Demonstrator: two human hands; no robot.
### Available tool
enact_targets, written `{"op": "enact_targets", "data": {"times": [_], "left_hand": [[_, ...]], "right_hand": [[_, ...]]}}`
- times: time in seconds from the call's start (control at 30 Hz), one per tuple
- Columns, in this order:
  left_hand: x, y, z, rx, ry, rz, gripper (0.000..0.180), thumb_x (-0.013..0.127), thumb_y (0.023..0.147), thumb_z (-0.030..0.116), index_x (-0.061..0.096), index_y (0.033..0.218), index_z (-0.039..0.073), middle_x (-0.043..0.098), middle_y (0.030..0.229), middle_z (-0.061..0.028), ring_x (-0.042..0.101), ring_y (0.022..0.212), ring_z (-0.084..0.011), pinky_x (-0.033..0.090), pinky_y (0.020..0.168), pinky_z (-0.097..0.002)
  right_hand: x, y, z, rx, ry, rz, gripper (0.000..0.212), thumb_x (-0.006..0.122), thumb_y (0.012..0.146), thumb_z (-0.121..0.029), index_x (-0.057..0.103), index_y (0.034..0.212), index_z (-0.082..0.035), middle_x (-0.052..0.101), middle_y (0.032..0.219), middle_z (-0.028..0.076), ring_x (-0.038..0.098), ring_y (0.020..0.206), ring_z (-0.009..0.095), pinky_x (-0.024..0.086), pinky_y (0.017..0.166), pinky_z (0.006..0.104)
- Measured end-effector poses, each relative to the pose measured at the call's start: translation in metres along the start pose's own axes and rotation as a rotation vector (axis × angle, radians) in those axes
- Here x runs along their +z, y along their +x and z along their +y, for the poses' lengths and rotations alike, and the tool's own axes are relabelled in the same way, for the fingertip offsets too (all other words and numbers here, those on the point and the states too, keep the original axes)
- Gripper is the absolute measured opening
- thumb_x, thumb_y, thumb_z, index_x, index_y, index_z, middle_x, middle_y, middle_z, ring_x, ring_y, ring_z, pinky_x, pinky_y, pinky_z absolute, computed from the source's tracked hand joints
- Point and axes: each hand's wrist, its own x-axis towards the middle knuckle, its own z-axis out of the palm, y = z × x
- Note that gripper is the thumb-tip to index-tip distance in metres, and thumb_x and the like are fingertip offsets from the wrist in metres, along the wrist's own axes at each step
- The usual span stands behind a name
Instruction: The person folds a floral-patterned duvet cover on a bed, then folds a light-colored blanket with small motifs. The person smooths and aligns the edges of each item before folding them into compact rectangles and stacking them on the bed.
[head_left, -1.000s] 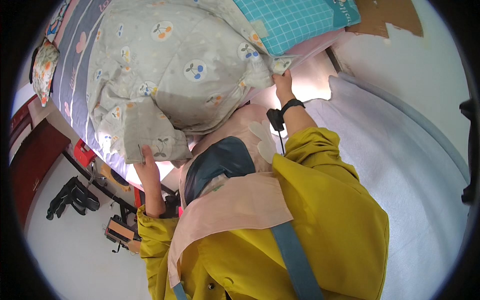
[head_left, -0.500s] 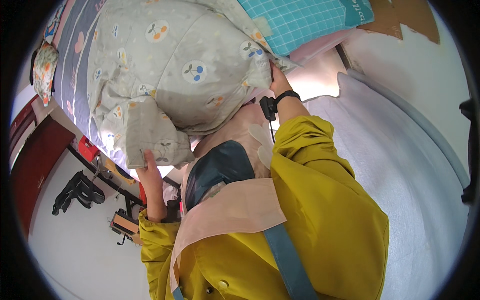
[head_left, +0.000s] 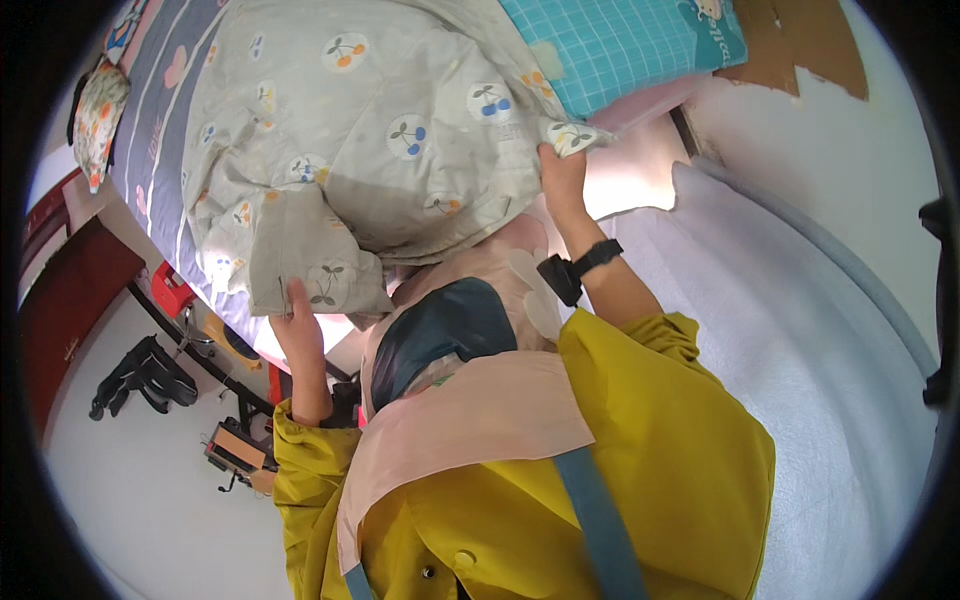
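Observation:
A pale grey quilt (head_left: pixel 370 190) printed with blue and orange cherries spreads over the bed in front of me. Its folded near-left corner is pinched in my left hand (head_left: pixel 298 325), thumb on top and the other fingers hidden beneath the cloth. On the right, my right hand (head_left: pixel 563 185) grips another corner of the quilt, which bunches up just above the fingers. A black device on a strap (head_left: pixel 580 270) sits on my right wrist. Between my arms, the quilt's near edge hangs close to my pink and dark-blue apron (head_left: pixel 450 420).
A teal checked pillow (head_left: pixel 630 50) lies at the far right of the bed. Under the quilt's left side shows a purple striped sheet (head_left: pixel 160 140). A pale padded surface (head_left: pixel 790 380) runs along the right. Black gloves (head_left: pixel 145 375) and a red container (head_left: pixel 172 290) are at the lower left.
My right hand has shifted slightly right and nearer, drawing its quilt corner out so the edge lies flatter. My left hand keeps its hold in nearly the same place.

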Motion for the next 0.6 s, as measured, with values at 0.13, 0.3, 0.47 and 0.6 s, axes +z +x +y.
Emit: {"op": "enact_targets", "data": {"times": [0.13,0.3,0.47,0.6], "left_hand": [[-0.017,-0.002,0.009,0.095,-0.094,0.021,0.032,0.048,0.089,0.013,0.047,0.110,-0.011,0.054,0.106,-0.0116,0.051,0.092,-0.0142,0.041,0.080,-0.0258],[-0.068,-0.004,-0.004,0.125,-0.271,0.110,0.029,0.050,0.088,0.012,0.050,0.107,-0.009,0.057,0.101,-0.0096,0.052,0.089,-0.0139,0.042,0.077,-0.0255],[-0.127,-0.029,-0.007,0.181,-0.363,0.234,0.025,0.053,0.086,0.014,0.055,0.102,-0.006,0.059,0.092,-0.0076,0.054,0.081,-0.0128,0.043,0.070,-0.0259],[-0.147,-0.039,-0.010,0.137,-0.469,0.122,0.020,0.053,0.086,0.015,0.057,0.093,-0.004,0.060,0.078,-0.0036,0.052,0.070,-0.0104,0.042,0.060,-0.0246]], "right_hand": [[0.040,-0.054,-0.085,-0.236,-0.088,-0.124,0.034,0.053,0.076,-0.009,0.048,0.107,0.004,0.056,0.100,0.016,0.055,0.089,0.026,0.043,0.077,0.0333],[0.091,-0.112,-0.159,-0.805,-0.334,-0.391,0.039,0.055,0.073,-0.006,0.051,0.112,-0.003,0.053,0.088,0.014,0.054,0.075,0.029,0.045,0.066,0.0358],[0.153,-0.191,-0.205,-1.289,-0.519,-0.788,0.057,0.056,0.066,-0.001,0.049,0.122,-0.011,0.041,0.073,0.008,0.049,0.064,0.026,0.045,0.057,0.0345],[0.181,-0.245,-0.191,-1.305,-0.575,-1.051,0.059,0.055,0.065,0.000,0.049,0.123,-0.013,0.039,0.070,0.008,0.048,0.061,0.025,0.045,0.055,0.0340]]}}
